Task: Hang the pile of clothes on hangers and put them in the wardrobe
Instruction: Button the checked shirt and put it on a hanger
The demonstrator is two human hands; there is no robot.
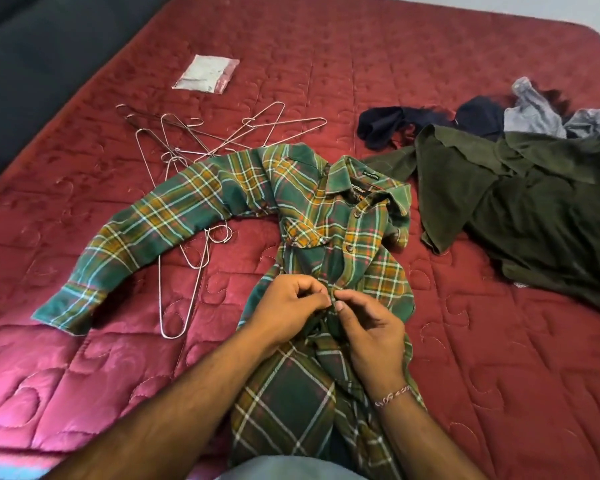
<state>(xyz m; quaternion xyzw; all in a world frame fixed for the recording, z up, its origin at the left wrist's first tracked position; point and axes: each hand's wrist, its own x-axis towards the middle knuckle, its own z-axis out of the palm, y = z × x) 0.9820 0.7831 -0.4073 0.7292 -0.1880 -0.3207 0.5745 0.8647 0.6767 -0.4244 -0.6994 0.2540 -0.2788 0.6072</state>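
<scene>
A green and yellow plaid shirt [222,199] lies spread on the red quilted bed, collar away from me, one sleeve stretched out to the left. My left hand [288,310] and my right hand [371,327] meet at the shirt's front placket, both pinching the fabric near a button. Several wire hangers [187,147] lie scattered behind and under the left sleeve. A pile of clothes [534,188], with an olive green garment on top and dark blue and grey pieces behind, sits at the right.
A small clear plastic packet [207,75] lies at the back of the red bed cover [326,46]. A dark surface [25,64] borders the bed at the far left. The bed's far right corner shows at the top right.
</scene>
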